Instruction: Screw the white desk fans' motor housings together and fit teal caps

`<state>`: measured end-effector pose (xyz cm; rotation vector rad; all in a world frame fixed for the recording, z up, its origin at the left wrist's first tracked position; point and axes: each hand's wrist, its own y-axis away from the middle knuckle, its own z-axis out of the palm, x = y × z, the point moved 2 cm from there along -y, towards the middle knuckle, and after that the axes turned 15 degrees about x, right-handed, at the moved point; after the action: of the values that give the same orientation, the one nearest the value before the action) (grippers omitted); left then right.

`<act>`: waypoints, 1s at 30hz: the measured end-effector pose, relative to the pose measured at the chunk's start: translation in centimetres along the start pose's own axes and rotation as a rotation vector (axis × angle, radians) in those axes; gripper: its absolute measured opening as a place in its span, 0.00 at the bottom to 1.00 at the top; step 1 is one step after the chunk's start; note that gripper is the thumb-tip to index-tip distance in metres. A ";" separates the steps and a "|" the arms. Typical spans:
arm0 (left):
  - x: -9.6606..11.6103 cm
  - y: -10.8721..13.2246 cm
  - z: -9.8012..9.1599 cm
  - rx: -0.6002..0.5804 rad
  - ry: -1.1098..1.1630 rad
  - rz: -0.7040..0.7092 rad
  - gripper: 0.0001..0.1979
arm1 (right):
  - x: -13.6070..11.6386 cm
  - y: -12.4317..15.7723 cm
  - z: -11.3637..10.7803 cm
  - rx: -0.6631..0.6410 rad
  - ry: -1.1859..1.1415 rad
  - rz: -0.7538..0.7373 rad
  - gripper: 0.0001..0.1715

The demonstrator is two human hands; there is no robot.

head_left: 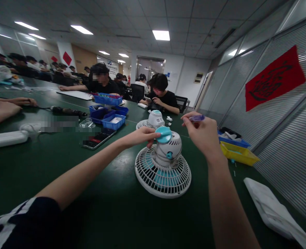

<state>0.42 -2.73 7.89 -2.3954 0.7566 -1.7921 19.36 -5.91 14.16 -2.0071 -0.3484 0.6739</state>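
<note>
A small white electric fan (165, 173) lies face down on the table, its round grille below and its motor housing upward. Light-blue blades show through the grille bars. My left hand (142, 136) pinches a light-blue round cap (164, 135) at the top of the housing; whether it is fastened there I cannot tell. To the right of the fan and above the table, my right hand (202, 133) is closed around a tool with a translucent purple handle (197, 118), which looks like a screwdriver. Its tip is not visible. Behind stands a second, similar fan (155, 119).
Blue bins (113, 121) and a phone (98, 138) sit left of the fans. At right are a yellow bin (238, 154), small loose screws and a white plastic part (274, 207). Another person's hands (7, 105) rest at far left; a co-worker (163, 95) sits across.
</note>
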 end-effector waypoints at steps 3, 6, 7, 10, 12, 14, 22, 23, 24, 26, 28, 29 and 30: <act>-2.0 -0.7 -0.2 0.058 0.233 -0.130 0.16 | -0.1 0.1 0.1 -0.044 -0.064 0.029 0.11; -2.4 -0.8 0.3 0.068 0.384 -0.167 0.16 | -0.3 0.2 0.5 -0.093 -0.121 0.012 0.13; -2.2 -0.7 0.6 0.055 0.407 -0.170 0.16 | -0.3 0.3 0.6 -0.117 -0.145 -0.003 0.12; -1.2 -0.3 1.3 -0.006 0.438 -0.159 0.18 | -0.5 0.6 1.4 -0.224 -0.208 -0.034 0.10; -0.6 -0.1 1.6 -0.014 0.446 -0.144 0.21 | -0.5 0.9 2.0 -0.297 -0.215 -0.052 0.07; -0.4 -0.1 1.7 0.015 0.441 -0.135 0.23 | -0.5 1.1 2.4 -0.324 -0.191 -0.068 0.05; -1.3 -0.7 1.0 0.362 0.276 -0.049 0.09 | 0.5 0.7 2.2 -0.223 -0.011 -0.007 0.03; -1.3 -0.8 0.9 0.411 0.253 -0.033 0.09 | 0.6 0.7 2.0 -0.198 0.002 0.011 0.04; -1.3 -0.7 0.8 0.449 0.228 -0.017 0.09 | 0.8 0.6 2.0 -0.190 0.010 0.026 0.04; -1.1 -0.6 0.7 0.486 0.157 0.024 0.10 | 1.0 0.6 1.9 -0.229 0.021 0.040 0.05; -1.1 -0.4 0.9 0.509 0.069 0.083 0.11 | 1.1 0.7 2.0 -0.301 0.031 0.045 0.04; -1.0 -0.2 1.1 0.522 0.026 0.119 0.11 | 1.1 0.7 2.1 -0.327 0.034 0.044 0.04; -1.0 -0.1 1.3 0.543 -0.017 0.157 0.12 | 1.1 0.8 2.2 -0.341 0.035 0.043 0.03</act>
<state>1.40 -2.57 6.66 -1.9383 0.3749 -1.6465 19.00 -4.20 12.29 -2.3527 -0.4229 0.6381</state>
